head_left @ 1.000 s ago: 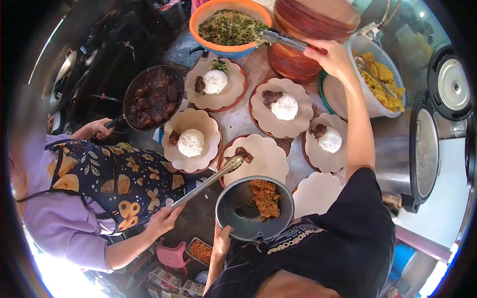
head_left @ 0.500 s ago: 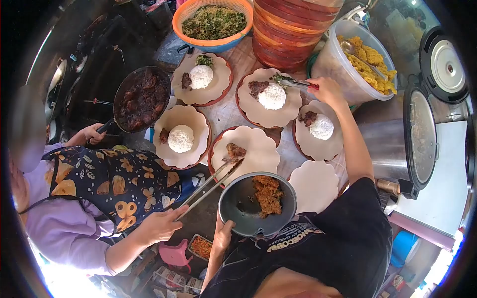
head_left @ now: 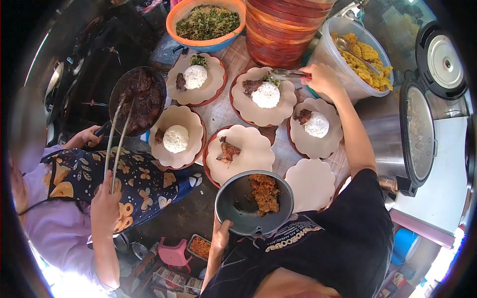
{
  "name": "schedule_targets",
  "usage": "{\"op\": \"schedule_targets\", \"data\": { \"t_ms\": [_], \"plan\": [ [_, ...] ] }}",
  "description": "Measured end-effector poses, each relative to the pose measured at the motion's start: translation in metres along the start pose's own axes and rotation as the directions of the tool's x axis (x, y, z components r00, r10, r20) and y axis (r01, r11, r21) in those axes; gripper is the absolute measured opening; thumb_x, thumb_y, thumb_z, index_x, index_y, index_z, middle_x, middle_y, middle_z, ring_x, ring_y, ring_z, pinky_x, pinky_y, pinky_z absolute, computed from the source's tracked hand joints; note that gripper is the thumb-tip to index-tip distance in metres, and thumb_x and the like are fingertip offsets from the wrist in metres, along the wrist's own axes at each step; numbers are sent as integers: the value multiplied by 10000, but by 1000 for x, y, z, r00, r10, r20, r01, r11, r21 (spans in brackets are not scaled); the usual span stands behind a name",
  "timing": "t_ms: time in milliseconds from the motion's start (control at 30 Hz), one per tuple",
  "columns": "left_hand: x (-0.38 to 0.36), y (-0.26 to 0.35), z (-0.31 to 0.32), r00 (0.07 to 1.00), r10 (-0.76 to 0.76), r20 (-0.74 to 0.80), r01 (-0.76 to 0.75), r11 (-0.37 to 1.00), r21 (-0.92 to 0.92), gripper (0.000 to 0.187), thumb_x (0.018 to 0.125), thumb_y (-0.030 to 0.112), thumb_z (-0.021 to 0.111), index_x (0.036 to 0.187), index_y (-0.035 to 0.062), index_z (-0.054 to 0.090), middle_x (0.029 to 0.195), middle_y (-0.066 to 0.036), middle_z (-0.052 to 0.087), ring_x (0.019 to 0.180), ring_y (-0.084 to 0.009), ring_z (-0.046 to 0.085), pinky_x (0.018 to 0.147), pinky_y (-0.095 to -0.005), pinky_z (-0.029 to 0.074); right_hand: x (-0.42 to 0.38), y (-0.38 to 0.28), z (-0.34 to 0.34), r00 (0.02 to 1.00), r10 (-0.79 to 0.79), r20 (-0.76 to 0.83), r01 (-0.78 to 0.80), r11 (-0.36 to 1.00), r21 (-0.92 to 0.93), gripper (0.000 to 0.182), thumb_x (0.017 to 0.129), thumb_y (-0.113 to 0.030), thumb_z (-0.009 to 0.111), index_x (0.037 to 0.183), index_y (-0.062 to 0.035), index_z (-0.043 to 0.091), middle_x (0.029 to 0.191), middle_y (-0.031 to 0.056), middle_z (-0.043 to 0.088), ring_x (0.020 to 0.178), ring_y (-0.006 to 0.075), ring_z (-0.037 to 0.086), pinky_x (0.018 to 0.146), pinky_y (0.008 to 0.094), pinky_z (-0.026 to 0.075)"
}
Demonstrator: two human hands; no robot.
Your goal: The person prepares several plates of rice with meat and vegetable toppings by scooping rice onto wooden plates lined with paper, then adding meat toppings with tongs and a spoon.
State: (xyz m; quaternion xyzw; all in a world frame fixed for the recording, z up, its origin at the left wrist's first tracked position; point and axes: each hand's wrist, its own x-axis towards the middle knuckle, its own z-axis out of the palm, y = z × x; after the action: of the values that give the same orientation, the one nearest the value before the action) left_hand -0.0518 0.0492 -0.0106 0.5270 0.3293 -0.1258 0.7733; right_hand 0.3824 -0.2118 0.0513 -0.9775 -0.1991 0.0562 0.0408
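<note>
My left hand [head_left: 222,233] grips the rim of a dark metal bowl [head_left: 237,218], which has a heap of orange-brown shredded food [head_left: 264,194] on one side. Stretched out over the table, my right hand [head_left: 320,79] is closed round red-handled tongs [head_left: 290,74]. The tongs' tips are at a small bunch of greens [head_left: 271,80] on a scalloped plate [head_left: 247,107], beside a dome of white rice [head_left: 266,95] and dark meat [head_left: 253,88]. In front of the bowl, another scalloped plate [head_left: 253,154] carries one browned piece of meat [head_left: 228,150].
Several plates with rice and meat, such as this plate [head_left: 169,110], stand around. A co-worker's hand [head_left: 105,206] holds long tongs [head_left: 117,144] in a pan [head_left: 119,87]. Behind are a greens basket [head_left: 171,20], stacked red-brown plates [head_left: 285,35], a yellow-food tub [head_left: 343,69] and a rice cooker [head_left: 385,144].
The co-worker's tongs have left the meat piece on the front plate and swung left into the pan. My tongs stay at the greens, and my left hand still holds the bowl.
</note>
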Motion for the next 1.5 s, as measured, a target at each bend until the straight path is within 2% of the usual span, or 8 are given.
{"op": "schedule_targets", "data": {
  "t_ms": [200,500,700,1000,1200,1333,1433,1500],
  "plan": [
    [-1,7,9,1000,3,-8,-3,1000,-5,618,728,28,438,1335,-23,335,1030,-50,499,890,-138,455,792,-241,376,16,3,26,999,-5,-33,4,999,-33,222,766,-231,625,970,-209,709,871,138,673,855,319,637,762,426,503],
    [2,-3,11,999,20,-36,-22,998,-56,580,718,15,424,1294,-24,366,1037,-87,515,920,-180,494,819,-279,407,-12,23,4,997,51,-53,-47,996,77,256,765,-248,644,1006,-182,699,904,121,670,852,312,637,777,424,497],
    [3,-2,10,1000,-21,1,21,1000,-20,627,731,34,424,1346,-26,317,1045,-62,502,902,-142,460,807,-250,382,-57,43,12,983,113,-147,-131,984,-120,249,750,-176,650,991,-137,698,848,122,664,820,303,641,716,417,513],
    [4,-3,12,1000,-11,0,11,999,34,648,717,35,425,1352,-28,312,1054,-62,504,904,-139,460,798,-241,381,-52,69,57,992,5,-128,-38,964,-263,153,708,-74,624,848,-82,685,794,156,653,793,315,646,680,429,517],
    [3,-7,12,1000,-10,-12,10,1000,4,632,717,35,429,1337,-29,326,1040,-59,502,894,-134,458,792,-241,382,-58,53,31,974,49,-220,-72,993,-98,220,752,-151,636,962,-138,701,811,147,654,784,330,640,676,434,513],
    [1,0,18,1000,-24,-20,24,999,32,607,722,37,432,1319,-28,344,1008,-50,500,873,-129,455,780,-243,384,-42,27,32,981,47,-190,-42,999,31,271,764,-226,660,1028,-175,693,832,137,657,801,323,638,698,438,508],
    [-2,-3,18,999,-8,-36,7,1000,-11,535,703,15,425,1236,-32,405,1023,-95,520,927,-201,508,840,-308,412,-25,21,46,992,33,-118,-32,999,12,332,770,-265,667,1089,-171,664,911,99,662,848,303,629,767,423,487],
    [-5,-1,19,999,4,-47,-4,1000,0,545,702,10,422,1245,-29,399,1027,-101,521,930,-203,513,838,-314,421,-30,19,38,982,58,-180,-45,996,76,298,762,-255,667,1045,-166,682,884,129,661,831,310,634,755,425,500]
  ]
}}
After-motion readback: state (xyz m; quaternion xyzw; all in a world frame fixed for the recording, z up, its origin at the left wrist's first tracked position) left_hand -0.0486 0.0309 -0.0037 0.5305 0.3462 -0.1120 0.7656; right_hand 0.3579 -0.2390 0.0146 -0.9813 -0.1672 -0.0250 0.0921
